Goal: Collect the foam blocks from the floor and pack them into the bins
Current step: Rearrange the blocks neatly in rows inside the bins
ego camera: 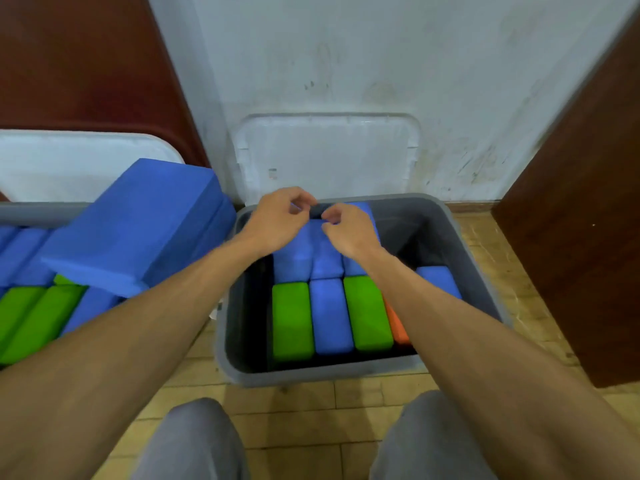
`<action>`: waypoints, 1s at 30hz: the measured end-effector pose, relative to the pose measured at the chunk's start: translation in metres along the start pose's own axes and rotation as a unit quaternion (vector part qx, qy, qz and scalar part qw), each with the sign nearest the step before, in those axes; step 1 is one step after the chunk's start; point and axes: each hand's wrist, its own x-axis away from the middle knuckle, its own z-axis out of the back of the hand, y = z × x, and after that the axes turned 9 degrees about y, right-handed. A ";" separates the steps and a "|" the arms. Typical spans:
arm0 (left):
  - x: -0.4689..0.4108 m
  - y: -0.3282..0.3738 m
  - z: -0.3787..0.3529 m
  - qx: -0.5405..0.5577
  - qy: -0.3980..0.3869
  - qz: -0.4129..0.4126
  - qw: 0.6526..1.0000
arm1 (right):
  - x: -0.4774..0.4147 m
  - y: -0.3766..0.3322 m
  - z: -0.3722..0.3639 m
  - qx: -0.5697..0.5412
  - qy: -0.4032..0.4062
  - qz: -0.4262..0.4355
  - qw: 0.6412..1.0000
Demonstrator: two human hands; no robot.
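Basically packing stage: grey plastic bin (460,237) by the wall, part-filled with rounded matte foam blocks set on edge in rows — near row green (292,320), blue (330,315), green (367,311), an orange one (396,327) half hidden. Second bin (34,209) at left looks overfull, big blue block (138,223) lying tilted on top. Left hand (277,220) and right hand (346,230) hover over the far blue row (325,258), fingers loosely curled, holding nothing visible. Next, probably: fetch more blocks, fill the empty right side.

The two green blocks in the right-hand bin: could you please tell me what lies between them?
In the head view, one blue block stands between the two green blocks.
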 end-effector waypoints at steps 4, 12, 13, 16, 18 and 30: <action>0.016 -0.017 0.069 -0.007 0.072 -0.011 0.997 | 0.018 -0.060 -0.039 -0.050 -0.047 0.019 0.997; 0.052 -0.084 0.170 -0.163 0.109 -0.010 0.981 | 0.051 -0.141 -0.102 -0.132 -0.148 -0.059 0.978; 0.057 -0.096 0.175 -0.224 0.101 0.018 0.969 | 0.055 -0.145 -0.108 -0.133 -0.172 -0.081 0.973; 0.071 -0.125 0.183 -0.280 0.075 0.095 0.952 | 0.064 -0.151 -0.129 -0.192 -0.214 -0.156 0.945; 0.076 -0.138 0.183 -0.268 0.081 0.089 0.956 | 0.070 -0.154 -0.138 -0.235 -0.222 -0.198 0.925; 0.086 -0.150 0.177 -0.305 0.104 0.045 0.946 | 0.072 -0.153 -0.143 -0.287 -0.198 -0.227 0.909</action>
